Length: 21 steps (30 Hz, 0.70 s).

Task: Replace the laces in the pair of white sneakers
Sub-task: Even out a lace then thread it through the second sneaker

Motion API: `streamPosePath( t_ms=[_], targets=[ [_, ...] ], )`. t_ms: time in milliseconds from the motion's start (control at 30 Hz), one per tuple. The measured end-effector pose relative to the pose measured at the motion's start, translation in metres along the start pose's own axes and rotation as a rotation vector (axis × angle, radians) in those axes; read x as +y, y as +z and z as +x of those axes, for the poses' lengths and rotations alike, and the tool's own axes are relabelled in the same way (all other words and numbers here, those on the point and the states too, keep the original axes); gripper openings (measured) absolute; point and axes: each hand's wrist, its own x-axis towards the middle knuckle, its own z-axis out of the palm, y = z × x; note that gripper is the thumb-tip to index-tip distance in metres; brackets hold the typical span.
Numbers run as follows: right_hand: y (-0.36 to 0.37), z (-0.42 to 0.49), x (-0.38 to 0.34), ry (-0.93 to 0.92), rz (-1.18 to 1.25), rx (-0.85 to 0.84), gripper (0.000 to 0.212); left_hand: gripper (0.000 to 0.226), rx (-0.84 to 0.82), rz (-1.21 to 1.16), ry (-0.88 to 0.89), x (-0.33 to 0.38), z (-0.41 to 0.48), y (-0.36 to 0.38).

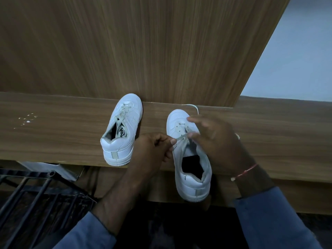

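On the wood-grain desk (53,137), left hand (152,148) and right hand (215,139) fingers (195,135) pinch the pale flat lace (181,137); hard tugging could topple the overhanging white sneaker (194,173).

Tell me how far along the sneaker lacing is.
The left sneaker looks laced, loosely, ends tucked inside. In hand: the right sneaker; the left hand pinches its lace above the low eyelets, the right hand beside it. Remaining: lacing up the rest; a loose end lies past the toe.

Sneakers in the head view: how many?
2. The left sneaker stands on the wooden ledge, laced. The right sneaker lies beside it, partly laced, its heel overhanging the ledge's edge. None looks hidden.
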Motion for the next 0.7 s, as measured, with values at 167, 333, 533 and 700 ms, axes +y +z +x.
streamPosePath(
  t_ms=[167,333,533,700],
  targets=[
    [0.023,-0.006,-0.015,0.024,0.131,-0.083,0.024,0.022,-0.040,-0.099,0.111,-0.004,-0.003,0.003],
    [0.015,-0.001,-0.005,0.149,0.166,0.183,0.012,0.022,0.008,0.074,0.067,-0.012,-0.003,0.009],
    [0.022,-0.011,0.029,0.642,0.321,0.216,0.010,0.064,-0.100,0.452,-0.015,-0.023,-0.011,0.025],
    [0.043,-0.030,0.004,0.553,0.130,0.188,0.006,0.057,-0.028,0.495,0.014,-0.014,-0.019,0.010]
  ],
)
